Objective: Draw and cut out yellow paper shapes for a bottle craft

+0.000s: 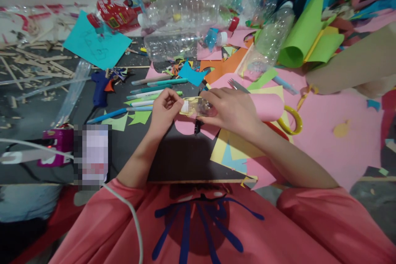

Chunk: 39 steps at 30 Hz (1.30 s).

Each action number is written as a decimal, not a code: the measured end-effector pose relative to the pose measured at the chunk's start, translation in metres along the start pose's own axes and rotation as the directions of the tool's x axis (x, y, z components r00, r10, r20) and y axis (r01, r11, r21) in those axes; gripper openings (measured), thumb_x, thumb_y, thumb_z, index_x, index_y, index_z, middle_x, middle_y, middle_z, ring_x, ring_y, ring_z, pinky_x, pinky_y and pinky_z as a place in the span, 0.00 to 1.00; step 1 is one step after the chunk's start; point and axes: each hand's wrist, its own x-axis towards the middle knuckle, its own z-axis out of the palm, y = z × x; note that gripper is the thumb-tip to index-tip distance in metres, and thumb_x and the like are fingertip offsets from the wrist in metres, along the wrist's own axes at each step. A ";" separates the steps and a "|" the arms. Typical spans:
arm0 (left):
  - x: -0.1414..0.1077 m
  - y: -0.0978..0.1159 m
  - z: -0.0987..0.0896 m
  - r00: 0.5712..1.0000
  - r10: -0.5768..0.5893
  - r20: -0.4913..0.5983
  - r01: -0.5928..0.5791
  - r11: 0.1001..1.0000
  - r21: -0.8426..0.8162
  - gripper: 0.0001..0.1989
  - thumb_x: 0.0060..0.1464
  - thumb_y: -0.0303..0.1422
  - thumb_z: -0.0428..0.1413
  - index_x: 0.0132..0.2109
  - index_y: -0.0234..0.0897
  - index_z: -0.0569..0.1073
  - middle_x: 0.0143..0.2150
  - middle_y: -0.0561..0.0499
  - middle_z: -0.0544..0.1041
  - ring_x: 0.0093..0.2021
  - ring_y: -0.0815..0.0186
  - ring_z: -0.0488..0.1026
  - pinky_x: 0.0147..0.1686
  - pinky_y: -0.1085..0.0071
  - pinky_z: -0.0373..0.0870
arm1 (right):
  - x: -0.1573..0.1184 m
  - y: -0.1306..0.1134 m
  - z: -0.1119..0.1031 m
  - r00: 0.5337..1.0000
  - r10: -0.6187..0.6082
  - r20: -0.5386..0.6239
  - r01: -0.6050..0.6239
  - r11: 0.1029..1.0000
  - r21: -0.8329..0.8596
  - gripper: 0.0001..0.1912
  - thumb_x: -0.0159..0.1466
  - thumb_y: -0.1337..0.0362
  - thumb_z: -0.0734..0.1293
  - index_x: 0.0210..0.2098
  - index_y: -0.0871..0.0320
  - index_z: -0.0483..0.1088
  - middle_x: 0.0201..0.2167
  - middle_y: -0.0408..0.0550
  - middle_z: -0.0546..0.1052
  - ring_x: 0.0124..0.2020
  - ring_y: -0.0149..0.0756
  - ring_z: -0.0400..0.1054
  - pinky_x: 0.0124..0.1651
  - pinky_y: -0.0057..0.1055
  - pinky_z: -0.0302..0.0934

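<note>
Left hand [165,109]: forearm rises from the table's near edge, angled inward; wrist nearly straight, back of the hand turned to the left. The fingers are curled, with thumb and forefinger tips drawn together at the cap [185,106]. Whether they pinch the cap or only touch it cannot be told.

Right hand [233,109]: forearm runs in from the lower right, palm down, fingers pointing left. The fingers lie along the far side of the bottle [196,106] and the thumb along its near side, so that the body is gripped between them. The fingertips are bent over the clear wall.

Bottle: small, clear, lying lengthwise between the two hands, cap end to the left, its right end hidden beneath the right palm. Yellow shows along its neck and upper side.

Surroundings: a black clip [197,126] stands just below the bottle, near the right thumb. A pink roll [268,107] lies immediately right of the right hand, with the yellow handle of the scissors [293,119] beside it. Pens [154,90] lie beyond the left hand on the dark table [179,156].
</note>
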 end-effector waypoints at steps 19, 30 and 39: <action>-0.008 0.010 0.003 0.998 -0.021 -0.060 0.030 0.989 0.148 0.19 0.54 0.50 0.59 0.33 0.37 0.78 0.34 0.50 0.81 0.35 0.65 0.76 0.36 0.71 0.72 | -0.001 0.003 0.000 1.000 0.004 -0.014 -0.004 0.999 0.035 0.23 0.64 0.50 0.67 0.51 0.60 0.72 0.44 0.56 0.81 0.39 0.48 0.73 0.37 0.36 0.53; -0.005 0.006 0.002 0.998 -0.043 -0.054 0.042 0.999 -0.028 0.12 0.49 0.42 0.64 0.29 0.38 0.76 0.31 0.52 0.78 0.32 0.68 0.73 0.36 0.72 0.71 | 0.000 0.003 -0.004 1.000 0.002 -0.002 -0.002 0.997 0.082 0.27 0.65 0.42 0.64 0.47 0.59 0.75 0.40 0.56 0.81 0.37 0.46 0.73 0.35 0.34 0.53; -0.006 0.007 0.002 0.999 -0.022 -0.047 0.021 1.000 -0.019 0.11 0.50 0.40 0.63 0.29 0.37 0.74 0.30 0.53 0.76 0.31 0.69 0.72 0.34 0.73 0.70 | -0.001 0.003 -0.004 1.000 -0.002 -0.013 0.003 0.997 0.077 0.27 0.64 0.41 0.63 0.46 0.58 0.75 0.40 0.54 0.81 0.36 0.44 0.73 0.34 0.33 0.52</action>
